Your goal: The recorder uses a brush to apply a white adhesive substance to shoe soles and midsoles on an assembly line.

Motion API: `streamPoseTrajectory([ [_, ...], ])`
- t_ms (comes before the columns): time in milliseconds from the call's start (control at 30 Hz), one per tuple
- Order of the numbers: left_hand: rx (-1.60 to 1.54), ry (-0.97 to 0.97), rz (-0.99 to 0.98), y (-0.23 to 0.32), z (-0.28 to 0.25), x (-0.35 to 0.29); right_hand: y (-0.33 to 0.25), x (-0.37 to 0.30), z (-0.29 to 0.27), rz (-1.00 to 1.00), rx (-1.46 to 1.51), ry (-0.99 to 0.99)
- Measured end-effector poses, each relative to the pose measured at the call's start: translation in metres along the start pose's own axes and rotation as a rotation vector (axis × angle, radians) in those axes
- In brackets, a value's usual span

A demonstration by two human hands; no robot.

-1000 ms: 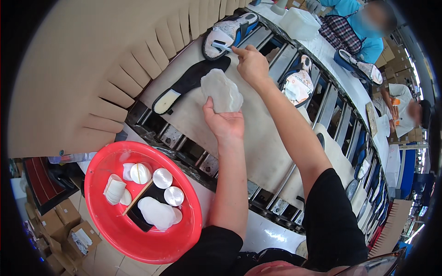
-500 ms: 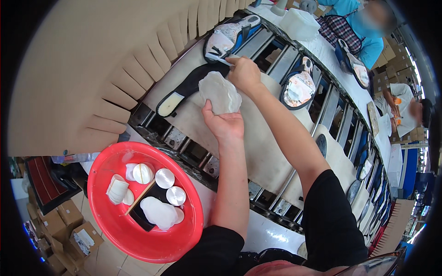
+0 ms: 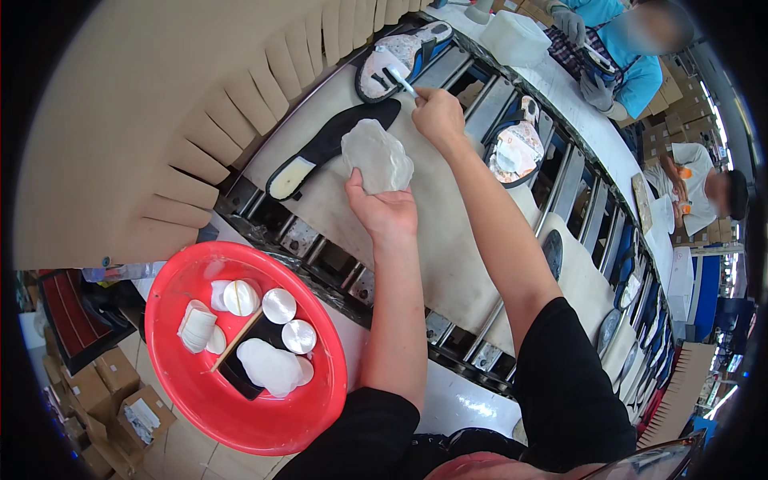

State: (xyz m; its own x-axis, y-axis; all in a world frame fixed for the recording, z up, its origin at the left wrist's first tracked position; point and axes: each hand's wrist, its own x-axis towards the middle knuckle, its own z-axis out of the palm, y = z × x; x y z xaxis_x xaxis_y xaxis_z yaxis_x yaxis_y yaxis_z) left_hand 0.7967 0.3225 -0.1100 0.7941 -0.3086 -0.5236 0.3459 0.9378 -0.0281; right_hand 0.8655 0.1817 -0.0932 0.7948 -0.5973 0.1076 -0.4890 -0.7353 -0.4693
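My left hand (image 3: 382,210) is closed around the lower edge of a rough, whitish, translucent bowl-like piece (image 3: 376,154). In my right hand (image 3: 439,117) is a small brush with a white handle (image 3: 404,82). Its dark tip is at the pale bottom of an upturned blue-and-black shoe (image 3: 386,64) at the far end of the conveyor. Between that shoe and my left hand lies a long black shoe sole (image 3: 340,142), with a cream patch at its near end. The inside of the bowl-like piece cannot be made out.
A red basin (image 3: 172,392) at near left holds white round pieces and a black block. A second upturned shoe (image 3: 516,152) sits right on the roller conveyor (image 3: 572,188). Slitted cardboard (image 3: 240,104) edges the left. Across stands a gloved co-worker (image 3: 628,76); another person (image 3: 696,180) is farther right.
My right hand has shifted slightly right, and the brush tip has moved from the shoe's near edge onto its bottom. The gloved co-worker now holds a shoe that was on the far table.
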Motion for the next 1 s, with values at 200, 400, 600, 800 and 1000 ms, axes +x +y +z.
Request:
streamPoseTrajectory([
  [200,0.063,-0.055,0.022,-0.005,-0.002,0.003,0.016,0.013,-0.007,-0.008,0.225,0.081],
  [400,0.379,-0.095,0.058,-0.007,0.003,-0.001,-0.017,-0.016,-0.084,-0.148,0.385,-0.011],
  [600,0.373,-0.228,0.003,-0.01,0.008,-0.006,-0.005,-0.053,-0.106,-0.413,0.298,-0.211],
  [800,0.418,-0.289,-0.03,-0.012,0.008,-0.007,0.005,-0.07,-0.11,-0.347,0.284,-0.209],
  [1000,0.51,-0.386,0.046,-0.012,0.01,-0.009,0.012,-0.073,-0.102,-0.414,0.315,-0.142],
])
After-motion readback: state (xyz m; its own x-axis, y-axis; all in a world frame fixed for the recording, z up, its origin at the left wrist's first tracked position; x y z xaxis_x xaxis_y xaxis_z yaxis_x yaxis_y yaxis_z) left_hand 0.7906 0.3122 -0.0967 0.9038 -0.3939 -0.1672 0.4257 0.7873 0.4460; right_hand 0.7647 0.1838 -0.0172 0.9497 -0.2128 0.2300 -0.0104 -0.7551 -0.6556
